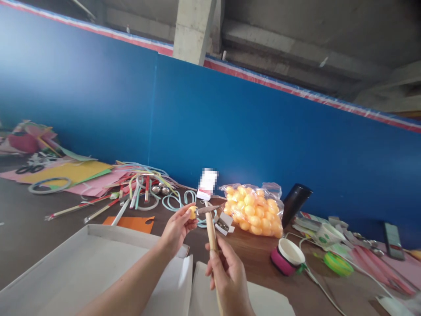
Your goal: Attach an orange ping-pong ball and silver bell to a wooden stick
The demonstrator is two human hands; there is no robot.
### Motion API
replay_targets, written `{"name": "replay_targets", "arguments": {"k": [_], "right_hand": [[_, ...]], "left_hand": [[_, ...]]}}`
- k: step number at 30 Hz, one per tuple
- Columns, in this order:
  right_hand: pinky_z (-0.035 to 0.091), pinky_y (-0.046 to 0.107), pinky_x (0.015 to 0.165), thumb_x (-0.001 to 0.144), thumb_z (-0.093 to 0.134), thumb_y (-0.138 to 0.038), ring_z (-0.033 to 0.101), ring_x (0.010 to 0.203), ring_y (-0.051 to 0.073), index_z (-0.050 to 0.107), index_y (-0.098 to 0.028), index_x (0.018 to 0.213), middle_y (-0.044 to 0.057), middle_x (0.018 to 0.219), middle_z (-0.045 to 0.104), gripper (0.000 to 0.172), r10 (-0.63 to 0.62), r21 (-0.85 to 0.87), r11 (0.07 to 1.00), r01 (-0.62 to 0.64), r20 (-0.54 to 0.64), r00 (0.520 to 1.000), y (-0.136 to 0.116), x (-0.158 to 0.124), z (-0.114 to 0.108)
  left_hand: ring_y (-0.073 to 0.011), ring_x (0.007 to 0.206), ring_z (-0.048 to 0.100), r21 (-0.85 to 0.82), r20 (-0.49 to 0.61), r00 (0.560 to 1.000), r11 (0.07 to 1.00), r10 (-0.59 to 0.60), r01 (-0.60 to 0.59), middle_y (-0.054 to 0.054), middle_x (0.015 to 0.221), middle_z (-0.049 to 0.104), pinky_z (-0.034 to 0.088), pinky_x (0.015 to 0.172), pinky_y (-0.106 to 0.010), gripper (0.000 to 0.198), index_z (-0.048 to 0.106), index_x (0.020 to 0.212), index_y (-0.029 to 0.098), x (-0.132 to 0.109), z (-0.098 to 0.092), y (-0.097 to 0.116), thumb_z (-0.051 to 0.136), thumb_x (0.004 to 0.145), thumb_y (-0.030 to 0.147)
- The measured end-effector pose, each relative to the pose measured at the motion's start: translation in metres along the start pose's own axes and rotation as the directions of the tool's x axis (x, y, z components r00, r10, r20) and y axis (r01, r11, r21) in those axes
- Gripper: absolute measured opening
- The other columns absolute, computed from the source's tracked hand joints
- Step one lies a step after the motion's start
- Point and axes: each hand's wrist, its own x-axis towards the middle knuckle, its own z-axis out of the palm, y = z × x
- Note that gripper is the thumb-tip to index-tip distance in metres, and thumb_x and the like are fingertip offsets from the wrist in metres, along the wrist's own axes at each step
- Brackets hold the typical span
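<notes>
The left forearm [131, 278] is extended; the left hand [177, 229] is pinched. The right hand [230, 273] is held lower, fingers [228, 247] curled inward.

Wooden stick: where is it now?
The wooden stick is at lower centre in the head view, held in the right hand, its upper end near a blade.

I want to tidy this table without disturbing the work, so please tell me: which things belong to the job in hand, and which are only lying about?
In use:
yellow-handled tool, in the left hand
wooden stick, in the right hand

Seemingly just lying about:
bag of orange balls
black cylinder
orange sheet
magenta-and-white cup
</notes>
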Motion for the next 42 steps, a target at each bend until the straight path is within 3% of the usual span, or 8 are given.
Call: {"name": "replay_targets", "arguments": {"k": [5, 9, 12, 17, 23, 29, 38, 42], "right_hand": [[0.039, 0.016, 0.032, 0.083, 0.051, -0.041, 0.049, 0.044, 0.01, 0.052, -0.015, 0.12, 0.008, 0.077, 0.062, 0.045, 0.042, -0.018, 0.999, -0.041, 0.085, 0.996, -0.004, 0.0, -0.002], [0.039, 0.016, 0.031, 0.083, 0.052, -0.042, 0.05, 0.046, 0.01, 0.053, -0.015, 0.12, 0.01, 0.086, 0.062, 0.046, 0.01, -0.001, 1.0, -0.01, 0.02, 1.0, -0.004, -0.001, -0.001], [0.04, 0.016, 0.032, 0.083, 0.052, -0.041, 0.049, 0.043, 0.009, 0.053, -0.016, 0.12, 0.008, 0.082, 0.063, 0.045, 0.028, -0.002, 1.0, -0.028, 0.086, 0.996, -0.004, -0.001, -0.001], [0.04, 0.016, 0.031, 0.083, 0.052, -0.041, 0.051, 0.047, 0.01, 0.052, -0.017, 0.121, 0.01, 0.09, 0.062, 0.045, 0.035, 0.023, 0.999, -0.036, 0.022, 0.999, -0.002, -0.001, 0.0], [0.04, 0.016, 0.032, 0.084, 0.051, -0.04, 0.051, 0.048, 0.01, 0.051, -0.018, 0.122, 0.009, 0.092, 0.062, 0.044, 0.055, 0.019, 0.998, -0.056, 0.068, 0.996, 0.001, 0.0, 0.0], [0.038, 0.016, 0.031, 0.082, 0.053, -0.042, 0.047, 0.042, 0.009, 0.055, -0.015, 0.118, 0.008, 0.079, 0.062, 0.045, 0.055, 0.004, 0.998, -0.055, 0.045, 0.997, -0.005, -0.001, 0.001], [0.04, 0.018, 0.032, 0.081, 0.055, -0.041, 0.051, 0.05, 0.011, 0.052, -0.017, 0.119, 0.012, 0.097, 0.061, 0.046, 0.066, 0.106, 0.992, -0.062, -0.037, 0.997, -0.009, -0.001, -0.004], [0.04, 0.018, 0.031, 0.081, 0.054, -0.041, 0.05, 0.047, 0.01, 0.052, -0.017, 0.12, 0.011, 0.094, 0.061, 0.045, 0.048, 0.049, 0.998, -0.049, 0.022, 0.999, -0.008, -0.002, -0.003]], "left_hand": [[-0.0112, 0.065, 0.06, -0.01, 0.0, 1.0, 1.0, 0.0, 0.0, -0.004, 0.074, 0.061, 0.048, 0.062, -0.022, 0.038, 0.06, 0.108, 0.014, 0.002, -0.001, -0.001, 0.064, 0.073, 0.028], [-0.011, 0.065, 0.06, -0.038, 0.003, 1.0, 0.999, 0.011, -0.011, -0.004, 0.075, 0.062, 0.049, 0.062, -0.022, 0.039, 0.059, 0.109, 0.015, 0.002, -0.001, -0.002, 0.064, 0.072, 0.028], [-0.0113, 0.065, 0.06, -0.037, 0.012, 1.0, 0.999, 0.006, -0.005, -0.004, 0.074, 0.062, 0.049, 0.062, -0.023, 0.037, 0.059, 0.107, 0.013, 0.002, 0.0, -0.002, 0.064, 0.073, 0.027], [-0.0112, 0.065, 0.06, -0.047, -0.006, 1.0, 0.999, 0.0, -0.001, -0.004, 0.074, 0.061, 0.049, 0.062, -0.023, 0.036, 0.058, 0.106, 0.013, 0.001, 0.001, -0.001, 0.064, 0.073, 0.025], [-0.0118, 0.065, 0.06, -0.051, -0.012, 1.0, 0.999, -0.002, 0.002, -0.004, 0.073, 0.061, 0.049, 0.063, -0.023, 0.034, 0.058, 0.106, 0.013, 0.002, 0.0, -0.003, 0.063, 0.074, 0.024], [-0.0119, 0.065, 0.06, -0.058, 0.001, 1.0, 0.998, -0.011, 0.011, -0.005, 0.074, 0.061, 0.05, 0.064, -0.024, 0.034, 0.058, 0.105, 0.013, 0.002, -0.001, -0.003, 0.062, 0.075, 0.025], [-0.0113, 0.068, 0.058, -0.087, 0.059, 0.998, 0.996, -0.026, 0.031, -0.007, 0.084, 0.06, 0.047, 0.06, -0.022, 0.036, 0.055, 0.111, 0.014, 0.0, -0.002, -0.002, 0.058, 0.078, 0.027], [-0.011, 0.066, 0.058, -0.068, 0.062, 0.998, 0.997, -0.018, 0.022, -0.005, 0.08, 0.059, 0.047, 0.059, -0.021, 0.035, 0.056, 0.11, 0.014, -0.001, 0.0, -0.001, 0.059, 0.078, 0.027]]}}
